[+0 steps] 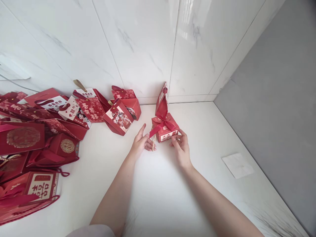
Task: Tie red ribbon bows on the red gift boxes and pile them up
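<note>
A small red gift box (161, 133) with a red ribbon bow (164, 124) on its lid sits on the white table in front of me. A twisted gold cord (153, 141) hangs down its left side. My left hand (142, 142) is beside that side, thumb raised and apart from the bent fingers, which are close to the cord and the ribbon's end. At the front right corner, my right hand (182, 146) has thumb and fingers on the box. Right behind it stands a tall, pointed red box (162, 100), partly hidden by the bow.
Red boxes with handles (119, 118) stand toward the wall, left of centre. A large heap of red gift boxes and bags (37, 138) fills the left side. A white paper square (237, 165) lies at right, near the table edge. Marble-look tiles (145, 42) back the table.
</note>
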